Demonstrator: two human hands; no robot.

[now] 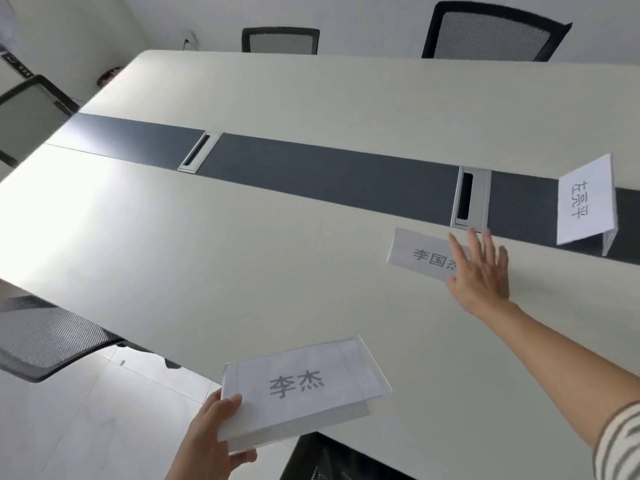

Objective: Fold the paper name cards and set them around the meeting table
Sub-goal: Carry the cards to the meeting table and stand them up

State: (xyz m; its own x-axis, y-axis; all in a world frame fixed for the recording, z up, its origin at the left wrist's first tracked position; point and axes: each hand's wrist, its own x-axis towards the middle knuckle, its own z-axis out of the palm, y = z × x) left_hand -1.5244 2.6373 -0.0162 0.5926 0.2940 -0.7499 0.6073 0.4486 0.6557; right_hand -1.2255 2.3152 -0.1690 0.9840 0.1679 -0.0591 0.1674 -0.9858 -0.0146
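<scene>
My left hand (pixel 218 434) grips the left end of a clear holder with a white name card (pixel 301 389) in it, held over the near edge of the white meeting table (pixel 242 254). My right hand (pixel 479 271) reaches out with straight, spread fingers over the right end of a second name card (pixel 420 254), which lies flat on the table. Whether the fingers touch that card is unclear. A third name card (pixel 585 202) stands upright in its holder on the dark centre strip at the right.
A dark strip (pixel 311 168) with two metal cable slots (pixel 199 152) (pixel 471 199) runs along the table's middle. Black mesh chairs stand at the far side (pixel 280 39) (pixel 491 31), at the left end (pixel 27 112) and at the near left (pixel 45 337).
</scene>
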